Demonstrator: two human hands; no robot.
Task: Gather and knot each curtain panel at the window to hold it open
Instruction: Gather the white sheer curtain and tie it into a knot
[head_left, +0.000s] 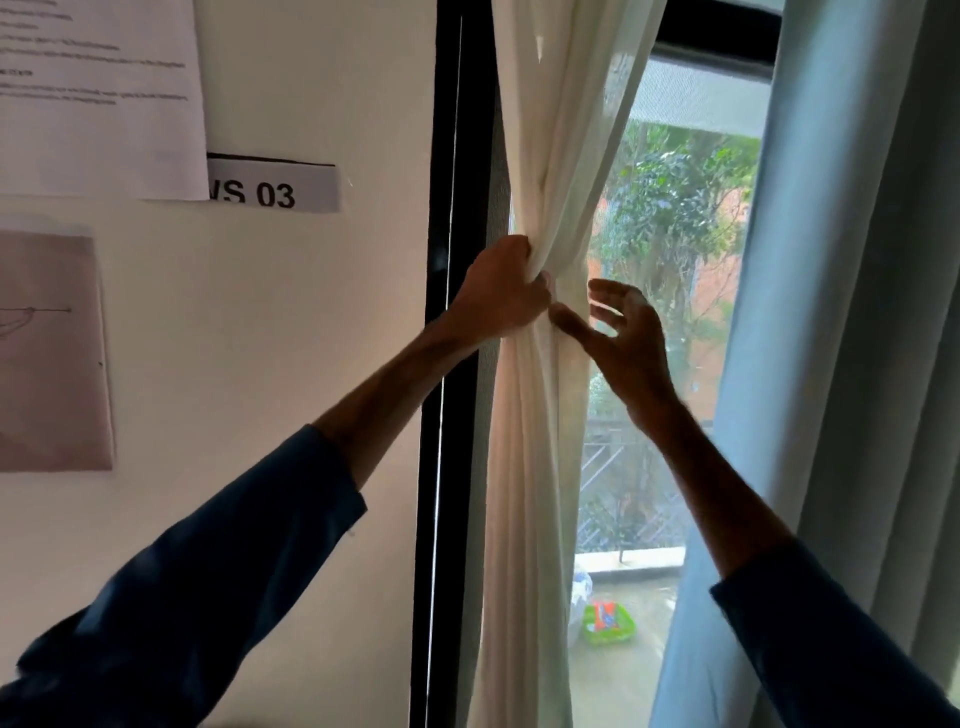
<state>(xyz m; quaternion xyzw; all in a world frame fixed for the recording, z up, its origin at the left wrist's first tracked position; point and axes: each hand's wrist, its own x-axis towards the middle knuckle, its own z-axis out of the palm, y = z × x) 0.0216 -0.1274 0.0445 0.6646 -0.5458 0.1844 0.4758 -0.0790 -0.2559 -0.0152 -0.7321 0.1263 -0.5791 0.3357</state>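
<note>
- Nearest the onlooker: two dark blue sleeves (208, 597) rise from the bottom corners, cuffs pushed back, bare forearms reaching up twd the window.
- L hand (506, 291): fist clamped round the white curtain panel (524, 493), fingers curled into the cloth & squeezing it to a tight waist. Fabric fans out wide above the fist and hangs in narrow folds below it. Panel is gathered, not yet knotted.
- R hand (626, 332), just right of the L hand & a touch lower, holds nothing. Fingers are spread and loosely curved, palm facing the bunch, thumb stretched to the cloth right under the L fist. Can't tell if the thumb tip touches the fabric.
- Well right of the R hand, the blue-grey curtain panel (841, 312) hangs loose in long pleats, apart from both hands.
- Directly behind the L wrist: black window frame (447, 441), upright, w/ the gathered panel just right of it.
- Left of the L hand, on the white wall (311, 322): a "WS 03" label (275, 189) higher up. Beside it, further left, is a printed sheet (98, 104), text too blurred to read. Lower left is a pinkish sheet (52, 364) w/ a faint line sketch.
- Farthest, thru the glass between the two panels: a green tree (675, 208) above the R hand, a brick-red building (722, 291) just right of it, a metal railing (623, 483) below the R wrist, & a green basket (609, 626) on the floor outside, lower down.
</note>
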